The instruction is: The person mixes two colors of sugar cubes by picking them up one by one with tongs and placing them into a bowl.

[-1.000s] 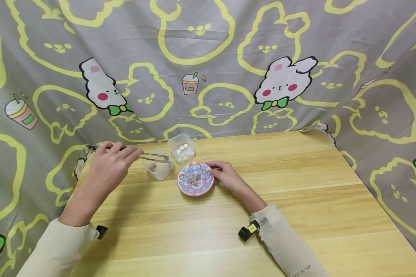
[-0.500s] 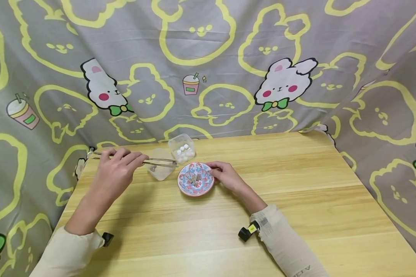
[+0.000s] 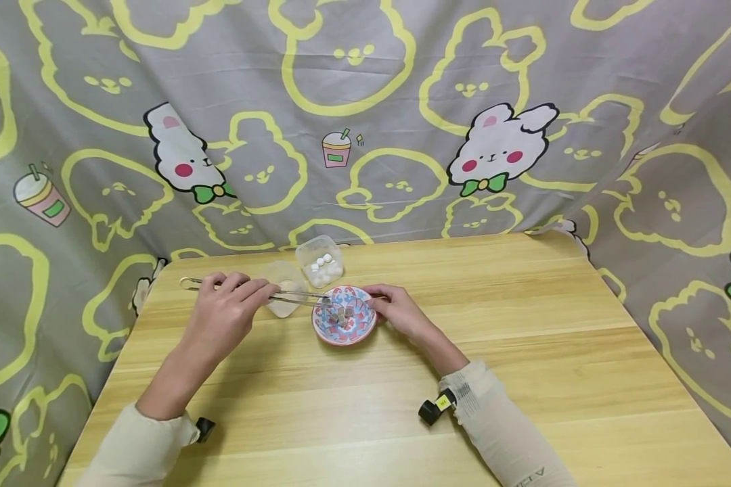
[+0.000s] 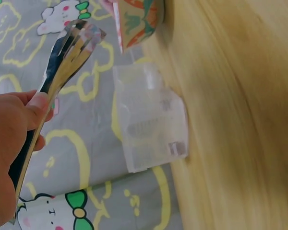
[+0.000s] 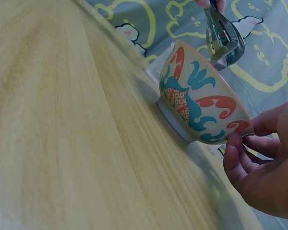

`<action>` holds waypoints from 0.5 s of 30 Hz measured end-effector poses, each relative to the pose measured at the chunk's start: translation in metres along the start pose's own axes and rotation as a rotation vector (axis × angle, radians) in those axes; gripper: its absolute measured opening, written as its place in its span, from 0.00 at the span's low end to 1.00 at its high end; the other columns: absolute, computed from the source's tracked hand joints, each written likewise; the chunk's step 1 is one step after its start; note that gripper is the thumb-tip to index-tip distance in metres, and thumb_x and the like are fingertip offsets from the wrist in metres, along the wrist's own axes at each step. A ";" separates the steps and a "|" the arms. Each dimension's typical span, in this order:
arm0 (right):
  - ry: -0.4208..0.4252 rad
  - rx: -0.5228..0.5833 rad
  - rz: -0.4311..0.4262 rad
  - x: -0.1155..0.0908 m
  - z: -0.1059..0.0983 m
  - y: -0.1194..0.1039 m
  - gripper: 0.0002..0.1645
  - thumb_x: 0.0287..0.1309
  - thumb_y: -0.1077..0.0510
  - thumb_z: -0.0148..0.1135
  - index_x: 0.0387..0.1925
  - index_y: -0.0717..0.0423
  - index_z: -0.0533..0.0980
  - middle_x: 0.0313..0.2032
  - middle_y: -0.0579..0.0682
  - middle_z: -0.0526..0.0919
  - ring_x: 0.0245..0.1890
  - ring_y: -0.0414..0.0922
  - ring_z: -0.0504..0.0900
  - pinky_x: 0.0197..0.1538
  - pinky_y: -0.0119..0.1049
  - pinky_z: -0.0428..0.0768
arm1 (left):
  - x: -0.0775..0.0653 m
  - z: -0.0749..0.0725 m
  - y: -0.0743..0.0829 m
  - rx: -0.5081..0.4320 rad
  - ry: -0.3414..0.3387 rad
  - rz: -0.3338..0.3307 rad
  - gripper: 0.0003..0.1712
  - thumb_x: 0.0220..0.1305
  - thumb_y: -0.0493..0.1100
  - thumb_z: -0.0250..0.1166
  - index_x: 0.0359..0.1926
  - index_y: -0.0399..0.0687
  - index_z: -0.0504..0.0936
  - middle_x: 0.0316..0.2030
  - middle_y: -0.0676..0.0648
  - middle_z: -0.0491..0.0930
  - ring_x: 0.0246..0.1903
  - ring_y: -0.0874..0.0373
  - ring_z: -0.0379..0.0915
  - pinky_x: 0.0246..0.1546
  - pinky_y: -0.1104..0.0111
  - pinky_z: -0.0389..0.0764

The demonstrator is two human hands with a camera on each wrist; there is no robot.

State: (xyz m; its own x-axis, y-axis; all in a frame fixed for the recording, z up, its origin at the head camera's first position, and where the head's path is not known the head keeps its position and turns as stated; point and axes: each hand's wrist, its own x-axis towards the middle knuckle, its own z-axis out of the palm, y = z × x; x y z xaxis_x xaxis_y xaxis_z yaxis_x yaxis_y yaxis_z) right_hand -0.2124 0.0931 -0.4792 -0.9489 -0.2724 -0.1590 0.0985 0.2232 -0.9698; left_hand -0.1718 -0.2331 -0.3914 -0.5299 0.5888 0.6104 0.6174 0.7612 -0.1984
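Note:
In the head view my left hand (image 3: 225,314) grips a pair of metal tongs (image 3: 298,295), its fingers curled round the arms. The tongs' tips hold a small greyish cube (image 3: 325,301) over the left rim of a patterned bowl (image 3: 317,331). Several brownish cubes (image 3: 341,316) lie inside that bowl. Thumb and fingers of my right hand (image 5: 269,153) pinch the bowl's rim in the right wrist view. Below the tongs, the left wrist view has a translucent plastic container (image 4: 144,120) with a dark piece (image 4: 176,148) in it.
A second translucent container (image 3: 304,253) with several white pieces (image 3: 323,264) stands at the table's back edge, behind the bowl. The wooden table (image 3: 524,325) meets a patterned grey curtain (image 3: 390,81) at the back and sides.
My left hand has moved right, carrying the tongs from above the nearer translucent container to over the bowl's left rim. The right hand and bowl have stayed in place.

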 end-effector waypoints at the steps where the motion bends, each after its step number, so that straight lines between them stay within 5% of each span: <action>1: 0.001 0.000 0.001 0.000 0.000 0.000 0.23 0.73 0.62 0.56 0.66 0.57 0.77 0.61 0.57 0.83 0.47 0.44 0.81 0.44 0.31 0.81 | 0.000 0.001 0.001 0.000 -0.001 0.000 0.15 0.62 0.33 0.71 0.48 0.51 0.89 0.42 0.49 0.91 0.41 0.49 0.82 0.46 0.49 0.72; 15: 0.008 0.007 0.013 0.001 0.001 0.001 0.23 0.72 0.62 0.57 0.65 0.56 0.78 0.58 0.58 0.83 0.43 0.44 0.81 0.42 0.29 0.80 | -0.005 0.011 0.009 0.006 -0.030 0.053 0.13 0.63 0.35 0.70 0.47 0.52 0.89 0.41 0.52 0.91 0.40 0.51 0.82 0.45 0.50 0.74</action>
State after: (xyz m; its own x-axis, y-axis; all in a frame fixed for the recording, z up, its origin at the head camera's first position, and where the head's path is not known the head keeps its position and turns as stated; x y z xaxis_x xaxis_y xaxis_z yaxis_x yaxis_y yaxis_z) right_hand -0.2127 0.0925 -0.4799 -0.9500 -0.2621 -0.1698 0.1126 0.2199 -0.9690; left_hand -0.1704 -0.2260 -0.4047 -0.5139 0.6362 0.5754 0.6416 0.7303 -0.2344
